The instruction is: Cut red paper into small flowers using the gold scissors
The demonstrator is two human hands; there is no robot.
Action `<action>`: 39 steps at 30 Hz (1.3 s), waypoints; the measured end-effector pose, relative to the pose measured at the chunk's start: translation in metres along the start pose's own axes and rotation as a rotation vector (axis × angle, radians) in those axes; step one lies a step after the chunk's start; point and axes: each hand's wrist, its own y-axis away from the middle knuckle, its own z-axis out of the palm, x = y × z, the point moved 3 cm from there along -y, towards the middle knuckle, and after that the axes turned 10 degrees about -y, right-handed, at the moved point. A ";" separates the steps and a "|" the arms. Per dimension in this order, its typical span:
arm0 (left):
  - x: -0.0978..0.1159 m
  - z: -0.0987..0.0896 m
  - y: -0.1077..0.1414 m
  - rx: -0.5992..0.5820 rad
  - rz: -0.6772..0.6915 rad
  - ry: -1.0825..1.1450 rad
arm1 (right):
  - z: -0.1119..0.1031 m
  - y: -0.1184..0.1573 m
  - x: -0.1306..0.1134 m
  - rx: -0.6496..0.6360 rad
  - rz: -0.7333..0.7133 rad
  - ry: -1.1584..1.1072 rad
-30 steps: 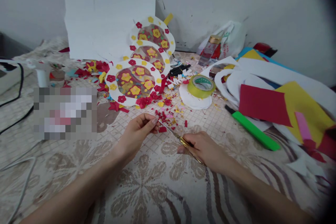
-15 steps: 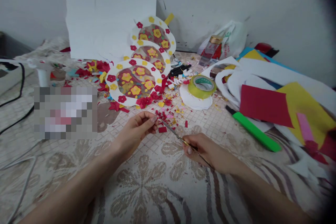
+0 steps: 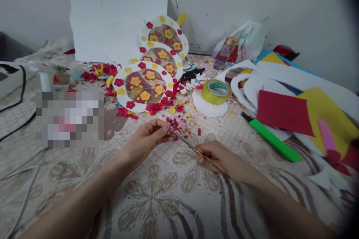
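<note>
Thumb and index finger of my left hand (image 3: 153,136) are pinched together at the scissors' tip; what they hold is too small to make out. My right hand (image 3: 215,158) grips the handles of a pair of scissors (image 3: 183,140), whose blades point up and left to my left fingertips. Small red paper scraps (image 3: 179,124) lie on the cloth just beyond the blades. Behind my hands, white oval frames covered in red and yellow paper flowers stand overlapped, the nearest flowered frame (image 3: 143,87) leaning in front.
A roll of yellow-green tape (image 3: 215,92) rests on white paper. To the right lie a green utility knife (image 3: 275,140), a red paper sheet (image 3: 284,112) and yellow paper (image 3: 325,108). A glass bottle (image 3: 226,52) stands behind. Cables (image 3: 24,89) run along the left.
My left fingers have shifted slightly right along the scissors' tip, and the lower fingers now cover most of a red scrap on the cloth. My right hand keeps its hold on the scissors.
</note>
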 end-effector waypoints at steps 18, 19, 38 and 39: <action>-0.003 -0.001 0.000 0.009 -0.006 -0.016 | -0.002 -0.002 -0.001 0.023 -0.026 0.097; -0.003 -0.001 0.000 0.010 -0.007 -0.017 | -0.002 -0.002 -0.001 0.027 -0.028 0.113; 0.001 -0.007 -0.002 0.077 -0.004 -0.009 | -0.017 -0.004 0.002 0.239 0.053 0.568; 0.000 -0.007 -0.002 0.077 -0.005 -0.010 | -0.023 -0.003 0.002 0.277 0.096 0.623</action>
